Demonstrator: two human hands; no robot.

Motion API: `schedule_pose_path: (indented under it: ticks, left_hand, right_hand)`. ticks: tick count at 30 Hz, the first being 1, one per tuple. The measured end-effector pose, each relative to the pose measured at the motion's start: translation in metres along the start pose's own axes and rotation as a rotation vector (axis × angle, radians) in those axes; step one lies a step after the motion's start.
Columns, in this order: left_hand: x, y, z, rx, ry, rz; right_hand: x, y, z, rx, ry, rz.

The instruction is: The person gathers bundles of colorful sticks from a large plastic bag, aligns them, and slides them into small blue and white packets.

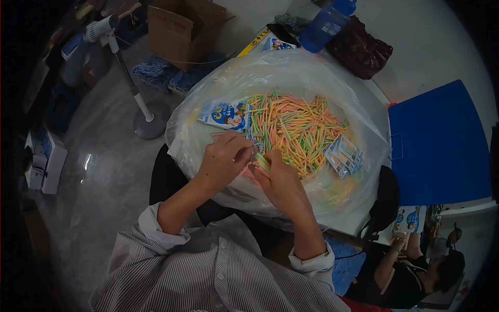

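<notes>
A heap of thin pastel sticks point(296, 127) in pink, yellow, green and orange lies in a wide-open clear plastic bag point(200, 148). Over the near left edge of the heap, my left hand point(223, 158) pinches the edge of a small clear packet point(255, 149). Close beside it, my right hand point(282, 182) has its fingers closed round a small bundle of sticks point(262, 163) at the packet's mouth. A blue-and-white printed pouch point(226, 115) lies behind my left hand. Right of the heap rests a clear packet with blue print point(343, 156).
A blue bottle point(327, 26) and a dark plastic bag point(359, 49) stand at the back. To the right is a large blue panel point(441, 143); a co-worker point(410, 270) sits at lower right. A fan stand point(148, 117) and cardboard box point(179, 34) are on the left.
</notes>
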State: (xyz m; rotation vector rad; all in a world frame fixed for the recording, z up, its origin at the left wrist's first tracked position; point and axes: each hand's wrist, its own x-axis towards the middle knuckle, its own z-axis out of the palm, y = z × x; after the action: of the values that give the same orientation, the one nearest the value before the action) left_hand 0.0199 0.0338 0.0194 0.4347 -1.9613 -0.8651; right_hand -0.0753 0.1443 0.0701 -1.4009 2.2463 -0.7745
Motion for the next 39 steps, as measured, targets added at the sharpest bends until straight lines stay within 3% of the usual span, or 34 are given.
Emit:
schedule_pose_path:
  ticks: [9, 15, 16, 17, 18, 20, 21, 23, 24, 26, 27, 29, 30, 32, 33, 35, 37, 39]
  left_hand:
    - [-0.003, 0.005, 0.0, -0.058, -0.101, -0.034]
    - [-0.006, 0.014, 0.005, -0.098, -0.166, -0.138]
    - [-0.007, 0.012, 0.005, -0.1, -0.16, -0.137]
    - [-0.008, 0.008, 0.006, -0.234, -0.089, -0.27]
    - [-0.008, 0.005, 0.006, -0.366, -0.012, -0.4]
    - [-0.007, 0.005, 0.001, -0.418, 0.044, -0.459]
    - [-0.007, 0.004, -0.002, -0.472, 0.082, -0.522]
    - [-0.005, 0.004, -0.004, -0.484, 0.089, -0.527]
    - [-0.005, 0.004, -0.004, -0.501, 0.081, -0.535]
    - [-0.004, 0.007, -0.009, -0.528, 0.1, -0.511]
    - [-0.003, 0.008, -0.011, -0.555, 0.116, -0.486]
    - [-0.001, 0.005, -0.016, -0.526, 0.166, -0.408]
    - [-0.003, 0.003, -0.018, -0.498, 0.213, -0.333]
    - [-0.007, -0.002, -0.02, -0.496, 0.151, -0.312]
    - [-0.008, -0.005, -0.02, -0.491, 0.091, -0.283]
    - [-0.011, -0.007, -0.016, -0.581, 0.043, -0.273]
    - [-0.021, 0.0, -0.002, -0.662, 0.011, -0.279]
    - [-0.028, 0.008, 0.006, -0.812, -0.073, -0.384]
  right_hand:
    - [0.021, -0.002, -0.015, -0.273, -0.175, -0.051]
    - [0.029, -0.005, -0.018, -0.527, -0.25, -0.213]
    - [0.031, -0.004, -0.019, -0.426, -0.091, -0.328]
    - [0.035, -0.005, -0.02, -0.323, 0.067, -0.445]
    - [0.035, -0.007, -0.02, -0.329, 0.064, -0.458]
    - [0.032, -0.011, -0.017, -0.03, 0.193, -0.236]
    - [0.031, -0.014, -0.016, -0.031, 0.187, -0.25]
    - [0.027, -0.017, -0.012, 0.065, 0.032, 0.033]
    - [0.024, -0.013, -0.006, 0.064, 0.031, 0.031]
    - [0.021, 0.003, 0.007, 0.283, 0.168, -0.214]
    - [0.019, 0.006, 0.007, 0.283, 0.17, -0.211]
    - [0.016, 0.011, 0.003, 0.136, 0.508, -0.55]
    - [0.011, 0.011, 0.006, 0.134, 0.514, -0.536]
    - [0.002, 0.007, 0.016, 0.937, 0.321, -0.124]
    - [0.001, 0.01, 0.023, 0.931, 0.353, -0.11]
    - [0.001, 0.024, 0.032, 1.312, 0.248, -0.237]
    - [-0.002, 0.018, 0.031, 1.404, 0.318, -0.242]
    - [-0.003, 0.018, 0.036, 1.509, 0.361, -0.276]
